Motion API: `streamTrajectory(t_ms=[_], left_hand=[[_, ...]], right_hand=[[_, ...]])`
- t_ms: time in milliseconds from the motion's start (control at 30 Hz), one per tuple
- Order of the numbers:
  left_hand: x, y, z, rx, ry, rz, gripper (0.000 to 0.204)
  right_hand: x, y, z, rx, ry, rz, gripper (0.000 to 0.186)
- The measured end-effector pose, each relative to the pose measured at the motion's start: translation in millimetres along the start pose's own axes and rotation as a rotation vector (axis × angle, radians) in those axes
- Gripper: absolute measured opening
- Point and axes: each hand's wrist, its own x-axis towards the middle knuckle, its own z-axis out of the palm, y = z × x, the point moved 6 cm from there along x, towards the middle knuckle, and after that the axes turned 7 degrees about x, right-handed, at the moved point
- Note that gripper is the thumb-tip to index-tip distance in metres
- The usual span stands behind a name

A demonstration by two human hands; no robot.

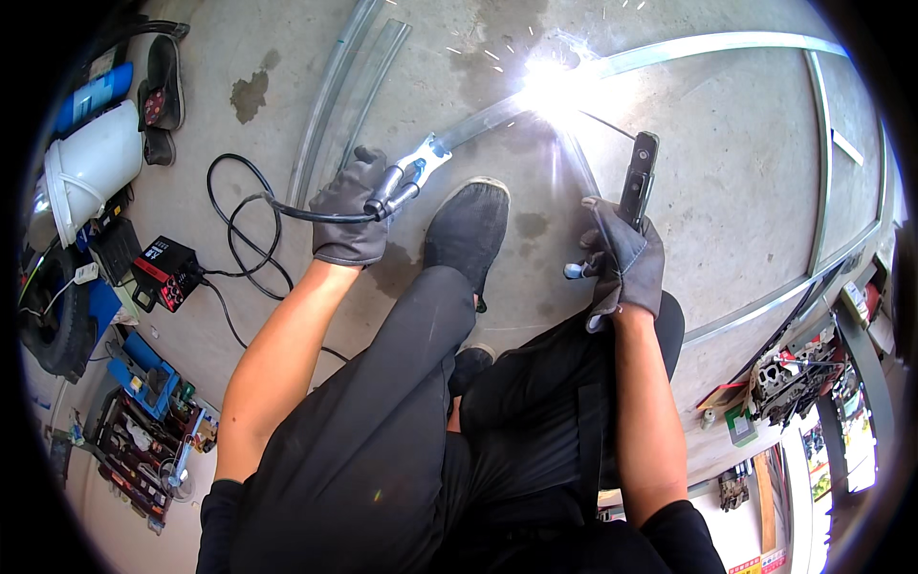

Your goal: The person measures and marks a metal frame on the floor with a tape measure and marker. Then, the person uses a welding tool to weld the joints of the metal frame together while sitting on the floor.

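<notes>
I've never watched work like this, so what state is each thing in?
Bright arc: lit, throwing sparks
Black handle: upright, rod attached
Right hand: gloved, closed around the handle
Left hand: gloved, at the clamp; grip unclear
Clamp: shut on metal strip
Black cable: loosely looped
Black-and-red box: cabled; power unclear

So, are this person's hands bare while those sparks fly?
No, the left hand and the right hand are each covered by a dark grey glove.
</notes>
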Motion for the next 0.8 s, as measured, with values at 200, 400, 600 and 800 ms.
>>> streamTrajectory(t_ms=[200,400,600,800], left_hand=[[-3,7,-9,-0.015,0.066,0.064,0.032],[0,1,-2,-0.004,0.032,0.031,0.045],[3,2,-1,0.005,-0.053,-0.006,0.056],[2,4,-4,-0.006,-0.038,-0.016,0.055]], right_hand=[[-6,-7,2,0.071,-0.068,-0.094,0.024],[-1,-2,1,0.11,-0.04,-0.107,0.026],[3,0,-4,0.036,-0.049,-0.063,0.031],[1,0,1,0.074,-0.004,-0.063,0.025]])
